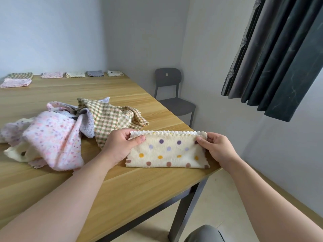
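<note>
Head view looks down on a wooden table [122, 189] whose near right corner carries a cream cloth with coloured dots [166, 152], folded into a long strip and lying flat with its scalloped edge on the far side. Just left of it sits a loose heap of unfolded cloths: a pink speckled one [54, 137] in front, a green-and-tan checked one [111, 117] behind it and touching the left hand's far side, plus pale cream and lilac pieces underneath (partly buried, so their outlines are hard to tell). Along the table's far edge lie 6 folded cloths [75, 74] in a row, well apart from the heap. A dark chair [172, 95] stands beyond the table by the wall, and a dark curtain [279, 58] hangs at the upper right.

Both forearms reach forward from the lower corners. The left hand [120, 145] pinches the strip's far left corner, thumb on top and fingers curled beneath. The right hand [215, 149] pinches the far right corner likewise, thumb over the edge, remaining fingers tucked behind the cloth.
</note>
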{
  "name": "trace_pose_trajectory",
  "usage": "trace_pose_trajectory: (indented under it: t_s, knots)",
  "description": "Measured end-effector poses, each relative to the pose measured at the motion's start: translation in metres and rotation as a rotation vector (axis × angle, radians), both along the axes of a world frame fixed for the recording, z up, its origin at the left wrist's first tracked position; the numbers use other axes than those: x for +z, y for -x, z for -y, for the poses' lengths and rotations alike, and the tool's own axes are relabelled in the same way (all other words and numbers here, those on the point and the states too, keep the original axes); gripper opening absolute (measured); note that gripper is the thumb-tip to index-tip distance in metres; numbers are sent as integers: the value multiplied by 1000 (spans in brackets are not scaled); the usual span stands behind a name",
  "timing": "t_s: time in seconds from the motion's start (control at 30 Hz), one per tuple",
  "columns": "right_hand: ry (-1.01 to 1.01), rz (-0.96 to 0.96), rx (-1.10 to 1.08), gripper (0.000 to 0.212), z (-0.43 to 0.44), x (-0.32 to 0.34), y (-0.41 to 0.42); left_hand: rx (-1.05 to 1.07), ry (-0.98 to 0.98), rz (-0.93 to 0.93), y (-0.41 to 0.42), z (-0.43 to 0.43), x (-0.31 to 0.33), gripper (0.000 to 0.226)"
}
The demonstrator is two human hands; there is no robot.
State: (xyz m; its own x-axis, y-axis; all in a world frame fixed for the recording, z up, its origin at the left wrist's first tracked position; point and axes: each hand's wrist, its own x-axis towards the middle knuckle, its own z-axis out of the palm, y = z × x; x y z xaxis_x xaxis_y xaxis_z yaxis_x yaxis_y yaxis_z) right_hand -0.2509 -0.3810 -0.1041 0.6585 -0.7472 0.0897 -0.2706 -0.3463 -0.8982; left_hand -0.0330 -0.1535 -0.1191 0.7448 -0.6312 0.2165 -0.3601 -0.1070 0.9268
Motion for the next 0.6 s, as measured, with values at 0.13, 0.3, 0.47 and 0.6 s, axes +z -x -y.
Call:
trace_pose_trajectory:
  t_s: [0.13,0.3,0.47,0.6]
  knots:
    - [4,-6,-7,30,0,0,-1,-1,11,-35,-3,0,-3,38]
    - [-27,-6,-13,40,0,-1,-2,-13,19,-45,-9,1,-9,38]
    - [-98,42,-12,37,1,-2,-3,-58,65,-73,-8,0,-5,40]
    - [-83,57,19,20,3,-4,-3,11,33,-38,-10,1,-8,50]
